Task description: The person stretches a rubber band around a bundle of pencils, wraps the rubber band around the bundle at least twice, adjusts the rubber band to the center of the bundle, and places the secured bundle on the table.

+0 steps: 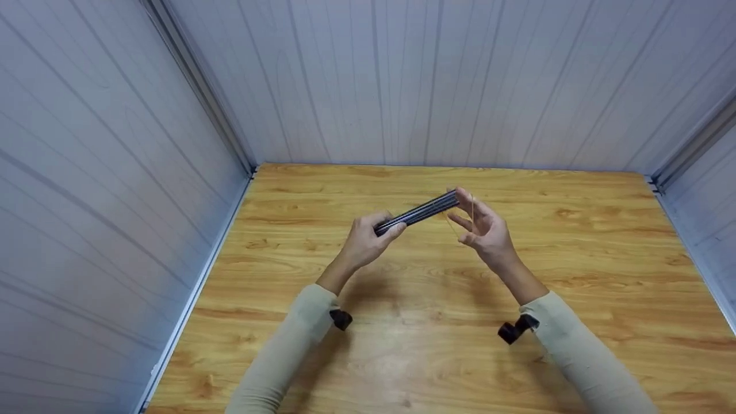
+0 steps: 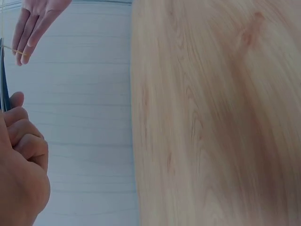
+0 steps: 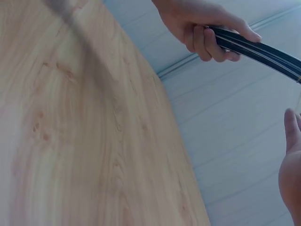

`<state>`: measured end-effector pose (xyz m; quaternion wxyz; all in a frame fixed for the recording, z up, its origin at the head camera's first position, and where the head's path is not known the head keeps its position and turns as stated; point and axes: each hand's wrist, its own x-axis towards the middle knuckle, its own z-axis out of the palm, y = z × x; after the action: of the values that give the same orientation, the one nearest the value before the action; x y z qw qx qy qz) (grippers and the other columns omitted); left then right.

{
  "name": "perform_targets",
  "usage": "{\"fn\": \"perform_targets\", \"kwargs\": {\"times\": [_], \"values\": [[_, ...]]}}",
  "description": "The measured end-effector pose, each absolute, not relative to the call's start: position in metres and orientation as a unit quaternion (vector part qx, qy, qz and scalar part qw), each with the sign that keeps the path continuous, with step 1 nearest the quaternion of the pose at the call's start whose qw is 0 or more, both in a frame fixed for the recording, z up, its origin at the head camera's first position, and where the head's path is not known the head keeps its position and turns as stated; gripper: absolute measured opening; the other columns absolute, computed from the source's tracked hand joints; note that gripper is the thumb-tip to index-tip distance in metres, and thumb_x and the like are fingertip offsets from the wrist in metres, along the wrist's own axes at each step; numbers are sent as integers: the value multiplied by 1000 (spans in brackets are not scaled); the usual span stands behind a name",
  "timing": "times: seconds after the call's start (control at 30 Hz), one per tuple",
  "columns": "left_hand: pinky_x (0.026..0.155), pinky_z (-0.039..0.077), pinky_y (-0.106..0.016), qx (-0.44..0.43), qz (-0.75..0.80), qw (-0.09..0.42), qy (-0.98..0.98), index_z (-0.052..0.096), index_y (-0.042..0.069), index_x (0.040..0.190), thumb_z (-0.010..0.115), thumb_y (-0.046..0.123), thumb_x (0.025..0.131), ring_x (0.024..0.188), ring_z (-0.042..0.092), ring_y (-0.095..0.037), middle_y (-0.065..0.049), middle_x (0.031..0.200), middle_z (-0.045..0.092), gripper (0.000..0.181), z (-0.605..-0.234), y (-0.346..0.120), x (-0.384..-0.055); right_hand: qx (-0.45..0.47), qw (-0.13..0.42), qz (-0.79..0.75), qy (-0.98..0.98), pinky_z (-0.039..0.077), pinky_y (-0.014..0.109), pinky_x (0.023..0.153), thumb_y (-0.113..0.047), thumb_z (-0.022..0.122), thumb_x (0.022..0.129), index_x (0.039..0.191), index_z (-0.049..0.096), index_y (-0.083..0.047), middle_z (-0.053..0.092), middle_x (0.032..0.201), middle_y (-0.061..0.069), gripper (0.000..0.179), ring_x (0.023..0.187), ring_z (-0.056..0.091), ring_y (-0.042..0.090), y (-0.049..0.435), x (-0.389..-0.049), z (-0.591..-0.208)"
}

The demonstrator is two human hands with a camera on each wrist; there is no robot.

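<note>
My left hand [image 1: 364,238] grips one end of a bundle of long, slim dark sticks [image 1: 422,211], thumb along the near side. In the right wrist view, that hand's fingers [image 3: 202,42] curl round the sticks [image 3: 256,51]. The bundle slants up to the right, held above the table. At its far end is my right hand [image 1: 491,237], fingers spread and mostly straight. A thin yellow rubber band [image 1: 473,208] stretches between these fingers and thumb, and reaches the bundle's tip. In the left wrist view, the band [image 2: 13,49] runs from the sticks to the right fingertips.
Below both hands lies a wood-grain tabletop [image 1: 402,345]. Pale panelled walls stand behind it [image 1: 402,86] and along the left side [image 1: 103,201]. A small black device [image 1: 341,319] is worn at the left cuff, another black device [image 1: 510,332] at the right cuff.
</note>
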<state>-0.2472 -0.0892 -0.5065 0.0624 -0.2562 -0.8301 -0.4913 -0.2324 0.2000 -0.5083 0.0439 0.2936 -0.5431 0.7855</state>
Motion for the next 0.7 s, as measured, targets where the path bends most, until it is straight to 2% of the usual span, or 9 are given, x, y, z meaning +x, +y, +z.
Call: {"fn": "perform_targets", "kwargs": {"times": [0.13, 0.27, 0.43, 0.57, 0.7], "values": [[60, 36, -21, -314, -409, 76, -853, 78, 4, 105, 75, 29, 109, 61, 45, -5, -8, 76, 68, 26, -499, -96, -248, 303, 53, 739, -599, 58, 25, 115, -26, 95, 92, 161, 45, 18, 71, 157, -2, 95, 144, 66, 12, 205, -236, -503], [57, 33, -23, -372, -311, 109, -868, 76, 4, 103, 76, 33, 108, 59, 42, -7, -8, 70, 66, 30, -491, -99, -251, 318, 54, 671, -668, 55, 21, 116, -25, 94, 92, 159, 50, 16, 70, 157, -9, 90, 143, 66, 6, 205, -235, -499], [55, 39, -25, -403, -233, 130, -875, 74, 5, 105, 75, 37, 108, 59, 44, -7, -7, 73, 71, 32, -482, -99, -253, 319, 40, 633, -704, 53, 18, 116, -12, 95, 90, 157, 55, 11, 69, 154, -15, 82, 144, 64, 3, 201, -235, -499], [56, 38, -25, -410, -205, 123, -880, 73, 6, 106, 74, 39, 109, 60, 45, -7, -8, 74, 71, 33, -481, -97, -254, 318, 30, 622, -715, 54, 18, 113, -4, 95, 88, 157, 56, 9, 69, 152, -19, 81, 143, 64, 4, 197, -236, -502], [58, 31, -24, -404, -187, 84, -891, 69, 7, 107, 68, 41, 112, 60, 41, -8, -1, 71, 59, 35, -482, -95, -254, 326, 34, 605, -726, 54, 18, 113, -2, 95, 86, 158, 57, 6, 67, 154, -19, 81, 144, 63, 1, 194, -237, -506]]}}
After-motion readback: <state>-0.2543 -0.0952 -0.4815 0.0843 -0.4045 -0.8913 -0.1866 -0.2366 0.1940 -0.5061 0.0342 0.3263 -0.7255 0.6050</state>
